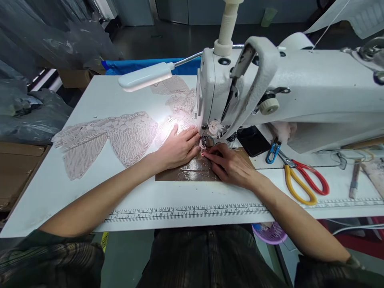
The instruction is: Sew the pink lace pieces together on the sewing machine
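Note:
Pale pink lace fabric (132,136) spreads over the left of the table and runs up to the needle area of a white sewing machine (207,88). My left hand (180,148) lies flat on the lace just left of the presser foot, fingers stretched out. Close in front of the needle, my right hand (229,163) pinches the small edge of the lace between thumb and fingertips. Beneath both hands is a brown taped plate (192,172). The lace under my left palm and right at the needle is partly hidden.
A lit lamp (147,76) hangs over the lace. To the right lie a dark phone (253,141), scissors with red and yellow handles (300,180) and blue thread snips (273,152). A printed ruler (186,212) follows the table's front edge. Below hangs a purple basket (271,234).

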Demonstrator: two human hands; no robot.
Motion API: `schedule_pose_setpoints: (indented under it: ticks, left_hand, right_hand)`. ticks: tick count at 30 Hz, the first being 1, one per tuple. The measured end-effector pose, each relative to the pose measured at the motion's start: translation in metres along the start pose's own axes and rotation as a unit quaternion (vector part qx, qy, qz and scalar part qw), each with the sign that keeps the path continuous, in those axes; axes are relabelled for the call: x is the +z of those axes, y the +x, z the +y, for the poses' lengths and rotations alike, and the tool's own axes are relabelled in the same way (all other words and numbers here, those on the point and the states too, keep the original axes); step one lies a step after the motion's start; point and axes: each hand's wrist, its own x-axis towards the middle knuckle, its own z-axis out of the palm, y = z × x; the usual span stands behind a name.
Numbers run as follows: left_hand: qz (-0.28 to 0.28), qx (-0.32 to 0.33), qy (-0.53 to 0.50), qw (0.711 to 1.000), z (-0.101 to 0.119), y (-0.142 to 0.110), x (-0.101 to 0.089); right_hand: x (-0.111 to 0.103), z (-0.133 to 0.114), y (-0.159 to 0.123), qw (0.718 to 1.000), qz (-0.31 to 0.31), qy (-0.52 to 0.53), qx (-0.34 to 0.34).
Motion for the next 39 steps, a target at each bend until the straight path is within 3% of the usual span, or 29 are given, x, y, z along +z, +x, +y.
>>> schedule_pose_setpoints:
  ticks: [6, 20, 25, 29, 31, 36, 39]
  left_hand:
    - [0.01, -0.001, -0.028, 1.0, -0.014, 0.006, 0.007]
    - [0.045, 0.006, -0.046, 0.998, -0.02, 0.009, 0.014]
    - [0.146, 0.027, -0.034, 0.988, -0.02, 0.004, 0.017]
    - [0.211, 0.1, -0.043, 0.971, -0.019, 0.0, 0.021]
    - [0.211, 0.126, -0.049, 0.968, -0.019, 0.0, 0.023]
    - [0.195, 0.121, -0.037, 0.972, -0.018, 0.001, 0.025]
    - [0.178, 0.122, -0.02, 0.976, -0.017, 0.0, 0.024]
  right_hand:
    - [0.003, -0.002, 0.001, 0.999, -0.003, -0.031, 0.004]
    - [0.004, -0.004, 0.001, 0.999, -0.016, -0.048, 0.021]
    - [0.002, -0.005, 0.001, 0.999, 0.006, -0.035, 0.011]
    - [0.0, -0.005, 0.001, 1.0, 0.01, -0.027, 0.013]
    - [0.0, -0.005, 0.001, 1.0, 0.007, -0.024, 0.016]
    - [0.0, -0.005, 0.001, 1.0, 0.001, -0.012, 0.025]
    - [-0.004, -0.006, 0.001, 0.997, -0.001, 0.02, 0.069]
